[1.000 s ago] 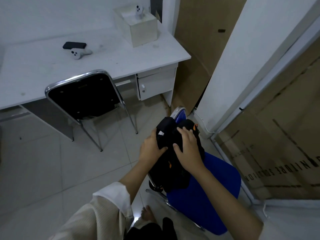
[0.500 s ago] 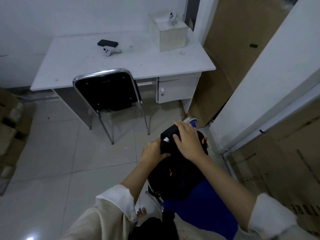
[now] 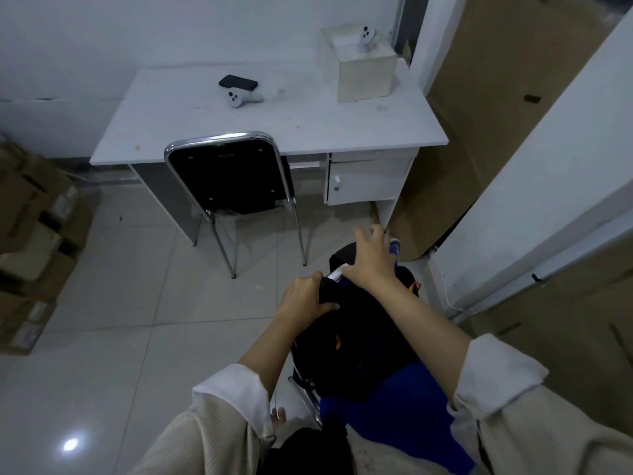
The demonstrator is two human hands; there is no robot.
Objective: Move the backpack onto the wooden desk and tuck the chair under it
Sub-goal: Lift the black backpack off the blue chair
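A black backpack (image 3: 359, 341) with small orange tabs rests on the seat of a blue chair (image 3: 407, 402) close in front of me. My left hand (image 3: 305, 298) grips the backpack's top left edge. My right hand (image 3: 371, 258) lies on its top, fingers spread, reaching past it toward the chair's back. Ahead stands the white-topped desk (image 3: 308, 132). A black chair with a chrome frame (image 3: 229, 176) stands at the desk, its backrest toward me and its seat partly under the top.
On the desk lie a black phone (image 3: 238, 82), a white controller (image 3: 239, 97) and a pale box (image 3: 363, 72) with another controller on top. Cardboard boxes (image 3: 30, 234) are stacked at left. Large cardboard sheets (image 3: 479, 132) and a white panel (image 3: 534, 186) stand at right. Tiled floor lies between.
The view has risen and swung left, bringing the whole desk into sight. My right hand has slid forward over the backpack's top with fingers spreading; my left hand keeps its grip.
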